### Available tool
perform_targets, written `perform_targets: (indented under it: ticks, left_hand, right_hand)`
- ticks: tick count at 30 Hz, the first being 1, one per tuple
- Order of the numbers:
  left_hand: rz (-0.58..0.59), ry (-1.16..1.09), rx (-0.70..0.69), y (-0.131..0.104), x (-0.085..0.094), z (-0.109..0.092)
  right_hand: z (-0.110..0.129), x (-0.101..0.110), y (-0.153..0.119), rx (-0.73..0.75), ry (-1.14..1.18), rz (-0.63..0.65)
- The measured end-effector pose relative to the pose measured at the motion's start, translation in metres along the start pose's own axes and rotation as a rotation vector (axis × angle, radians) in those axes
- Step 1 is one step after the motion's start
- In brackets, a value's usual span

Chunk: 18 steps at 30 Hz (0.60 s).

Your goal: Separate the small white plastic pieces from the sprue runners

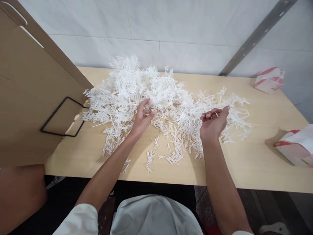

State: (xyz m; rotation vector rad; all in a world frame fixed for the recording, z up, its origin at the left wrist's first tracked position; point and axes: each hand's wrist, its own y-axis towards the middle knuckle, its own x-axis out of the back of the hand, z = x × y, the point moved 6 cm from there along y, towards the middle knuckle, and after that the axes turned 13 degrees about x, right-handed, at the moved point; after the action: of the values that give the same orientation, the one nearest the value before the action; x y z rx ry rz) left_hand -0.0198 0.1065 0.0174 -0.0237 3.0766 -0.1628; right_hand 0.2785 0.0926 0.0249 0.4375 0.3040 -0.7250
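Observation:
A large heap of thin white plastic-looking sprigs point(127, 85), each splitting into short prongs, lies across the wooden table. My left hand point(143, 118) is at the front of the heap, thumb and index finger apart, fingertips against the white pieces. Nothing clear shows in its grasp. To the right, my right hand point(214, 124) is turned palm up with loosely curled fingers and the thumb held away from them. It hovers over the heap's thinner right side, where longer white strands point(236, 112) lie. No held piece can be made out in it.
A tall cardboard box point(36, 81) with a black wire frame point(52, 115) stands at the left. Two red-and-white paper packets, a near one point(297, 147) and a far one point(269, 81), sit on the table point(246, 166) at right. A metal post point(256, 36) leans across the tiled wall.

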Motion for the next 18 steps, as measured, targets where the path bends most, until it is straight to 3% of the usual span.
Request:
perform_targets:
  ticks: [4,6,10,12,15,18]
  left_hand:
    - [0.126,0.107,-0.094,-0.004,-0.007,-0.006]
    - [0.186,0.245,-0.121,-0.004,-0.013,-0.003]
    - [0.141,0.358,-0.152,-0.006,-0.016,0.0]
    - [0.117,0.381,-0.184,-0.008,-0.017,-0.003]
    - [0.137,0.49,-0.212,-0.011,-0.021,-0.005]
    - [0.247,0.682,-0.294,-0.015,-0.03,0.0]
  right_hand:
    - [0.011,-0.024,-0.019,-0.014,-0.039,0.162]
    - [0.015,-0.034,-0.03,0.052,-0.124,0.275]
    - [0.023,-0.057,-0.058,0.288,-0.385,0.56]
    - [0.023,-0.068,-0.067,0.344,-0.422,0.639]
    - [0.016,-0.088,-0.066,0.309,-0.389,0.665]
    - [0.001,-0.118,-0.049,0.279,-0.41,0.749]
